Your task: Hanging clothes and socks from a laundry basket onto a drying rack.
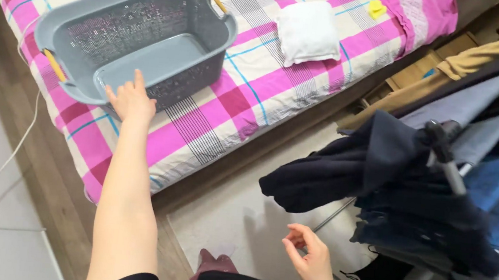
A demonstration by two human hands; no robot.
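Fingers point(138, 82) of the left hand point(132, 102) lie flat and spread on the near rim of the grey basket point(77, 14), gripping nothing. That basket sits in the upper left, on the pink checked bed point(202, 122), close to the bed's edge. A white pillow point(308, 32) lies further right. Bare floor point(223, 217) shows at the bottom middle. Over it, the right hand point(310, 260) hangs half open and empty, near dark clothes point(345, 168) on the rack point(445, 157).
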